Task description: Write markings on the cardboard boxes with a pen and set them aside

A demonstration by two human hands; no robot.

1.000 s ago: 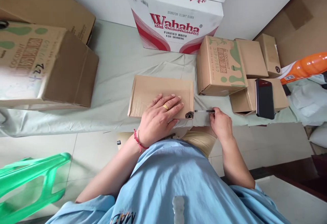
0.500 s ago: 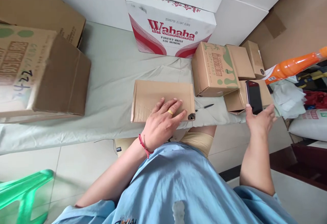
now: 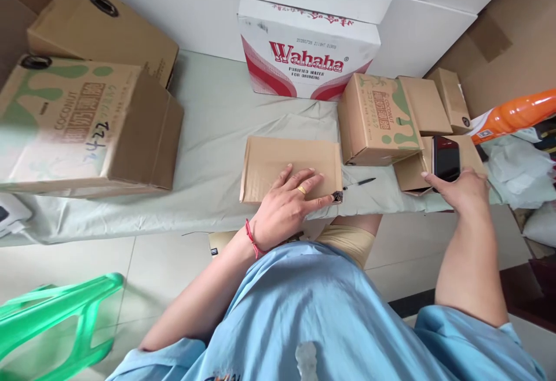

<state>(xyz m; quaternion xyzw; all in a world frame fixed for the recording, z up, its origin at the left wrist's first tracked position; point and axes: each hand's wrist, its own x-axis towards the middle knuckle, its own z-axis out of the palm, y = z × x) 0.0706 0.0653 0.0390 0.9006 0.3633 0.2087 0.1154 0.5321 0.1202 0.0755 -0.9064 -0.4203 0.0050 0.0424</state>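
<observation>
Two hands, apart: the left hand (image 3: 284, 209) lies spread on the flat carton (image 3: 289, 154); right of that carton lies the phone (image 3: 447, 158), long axis running forward from the nearer right hand (image 3: 467, 192), whose grip I cannot tell
</observation>
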